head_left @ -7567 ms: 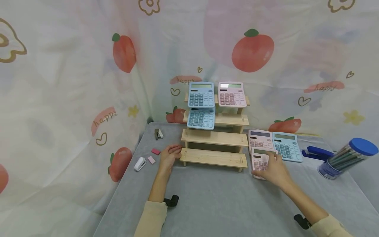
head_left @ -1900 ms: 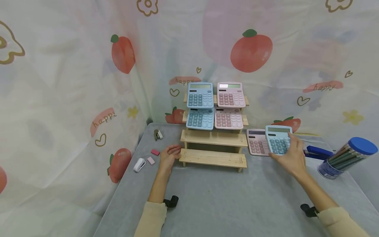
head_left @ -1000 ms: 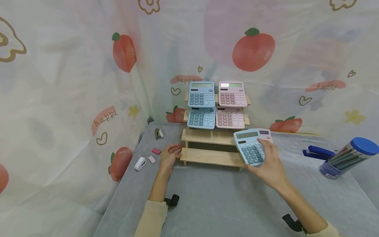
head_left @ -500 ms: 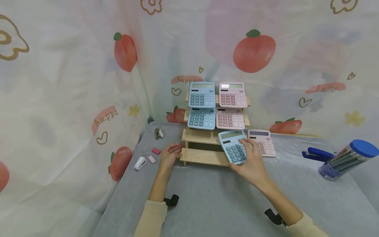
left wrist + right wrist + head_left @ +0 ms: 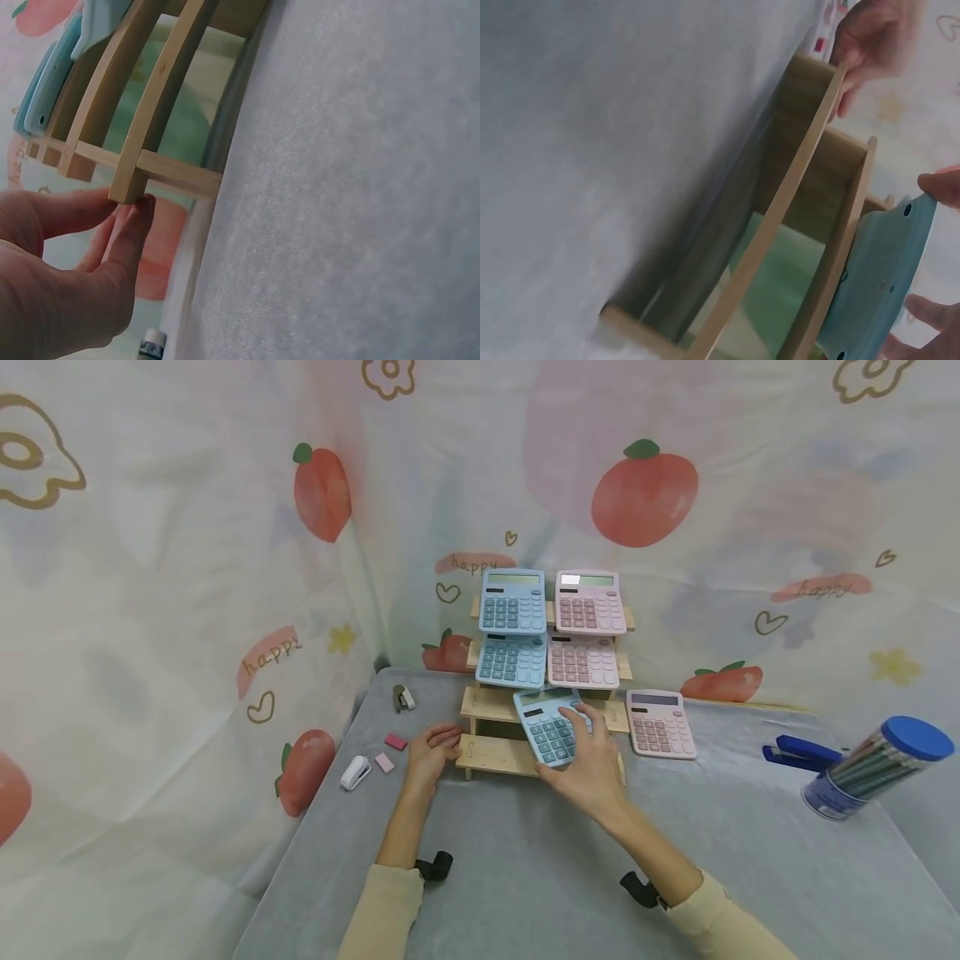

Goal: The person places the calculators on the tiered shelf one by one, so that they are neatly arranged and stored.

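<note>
In the head view, my right hand [image 5: 592, 772] grips a light blue calculator [image 5: 553, 733], thumb at its lower edge and fingers on its right side. It is tilted in front of the two lower tiers of a four-tier wooden stand [image 5: 491, 755]. The right wrist view shows the calculator's back [image 5: 877, 281] close over a board. My left hand [image 5: 431, 753] pinches the left end of the lowest board between thumb and fingers, plain in the left wrist view. Blue calculators [image 5: 513, 602] stand at left on the upper two tiers, pink calculators [image 5: 589, 602] at right.
A pink calculator [image 5: 662, 725] lies on the grey table right of the stand. Further right are a blue stapler [image 5: 801, 752] and a blue-lidded tub of pencils [image 5: 873, 768]. On the left lie a white stapler [image 5: 356, 772], a dark mini stapler [image 5: 402, 698] and two erasers [image 5: 395, 742].
My right hand has put a pink calculator on the second tier from the top. It then lifted the blue calculator off the table and carried it left to the stand. My left hand stayed put.
</note>
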A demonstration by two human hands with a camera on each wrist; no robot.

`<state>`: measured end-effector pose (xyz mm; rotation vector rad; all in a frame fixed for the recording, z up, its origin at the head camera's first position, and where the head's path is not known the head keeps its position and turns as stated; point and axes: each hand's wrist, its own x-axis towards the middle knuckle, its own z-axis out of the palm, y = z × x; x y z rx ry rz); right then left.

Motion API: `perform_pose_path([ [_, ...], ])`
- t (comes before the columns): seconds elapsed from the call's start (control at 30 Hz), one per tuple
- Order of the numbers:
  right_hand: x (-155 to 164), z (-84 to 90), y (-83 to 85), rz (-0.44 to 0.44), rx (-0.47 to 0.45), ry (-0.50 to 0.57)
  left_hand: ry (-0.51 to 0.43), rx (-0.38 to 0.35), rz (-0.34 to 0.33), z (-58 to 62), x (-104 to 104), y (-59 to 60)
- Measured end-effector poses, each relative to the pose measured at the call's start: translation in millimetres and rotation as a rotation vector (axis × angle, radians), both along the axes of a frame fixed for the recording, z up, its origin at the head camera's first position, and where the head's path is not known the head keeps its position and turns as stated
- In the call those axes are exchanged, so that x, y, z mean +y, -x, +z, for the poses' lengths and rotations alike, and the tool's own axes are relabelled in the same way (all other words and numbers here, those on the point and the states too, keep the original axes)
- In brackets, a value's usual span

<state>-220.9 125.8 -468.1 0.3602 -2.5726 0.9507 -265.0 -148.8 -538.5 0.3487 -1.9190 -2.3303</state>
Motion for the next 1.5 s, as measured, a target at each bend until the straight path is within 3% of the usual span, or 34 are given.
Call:
perform_pose_path([
  [0.27, -38, -7.0, 10.9, 0.008, 0.072, 0.037, 0.004, 0.023, 0.013, 1.8, 0, -3.0],
  [0.63, -88, -21.0, 23.9, -0.133, 0.128, -0.016, -0.001, 0.013, -0.021, 2.5, -2, -4.1],
  [0.87, -102, -22.1, 27.5, -0.048, 0.08, 0.032, 0.002, 0.009, -0.014, 5.5, -1, -6.4],
  [1.03, -79, -25.6, 26.5, 0.013, 0.115, 0.118, -0.003, 0.014, -0.013, 5.9, 0, -5.4],
  [1.13, -57, -24.8, 24.3, 0.007, 0.163, 0.137, 0.006, 0.009, -0.006, 5.2, 1, -3.6],
  [1.33, 0, -23.3, 24.4, -0.072, 0.219, 0.16, 0.006, 0.006, -0.003, 4.0, 0, -2.6],
  [1.5, 56, -24.0, 35.2, -0.145, 0.296, 0.177, 0.012, -0.008, -0.018, 3.8, -2, -4.6],
])
